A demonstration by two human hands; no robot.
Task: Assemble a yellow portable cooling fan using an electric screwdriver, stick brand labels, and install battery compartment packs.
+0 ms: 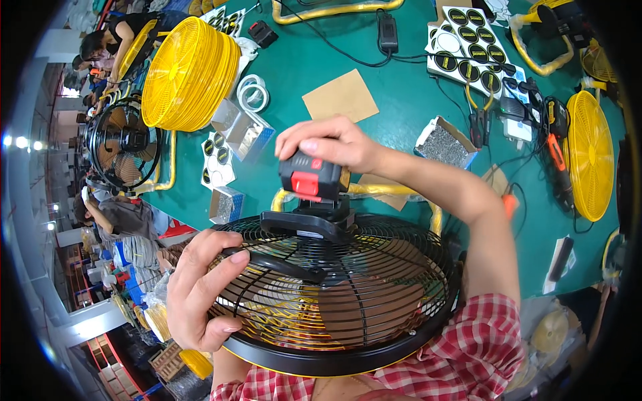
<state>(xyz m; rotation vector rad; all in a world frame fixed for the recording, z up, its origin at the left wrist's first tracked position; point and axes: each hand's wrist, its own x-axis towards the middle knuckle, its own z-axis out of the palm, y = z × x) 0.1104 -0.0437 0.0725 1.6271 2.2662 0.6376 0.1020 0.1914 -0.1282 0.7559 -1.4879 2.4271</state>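
A black fan [361, 287] with a round wire cage and brown blades stands tilted against my body at the near edge of the table. My left hand [200, 287] is closed on the left of the cage, its fingers around the rim and the end of a black curved handle [281, 266]. My right hand [334, 144] grips a black battery pack [311, 176] with a red latch from above. The pack sits at the black housing [328, 212] on the fan's back; I cannot tell whether it is fully seated. A yellow tube stand [384, 190] shows behind the fan.
On the green table [287, 60] are stacked yellow fan grilles [194, 73], a box of screws [445, 144], cardboard [341, 95], round-sticker sheets [468, 50], pliers [478, 120] and a power adapter [387, 32] with cables. Another yellow grille [590, 157] stands right. Other people work at left.
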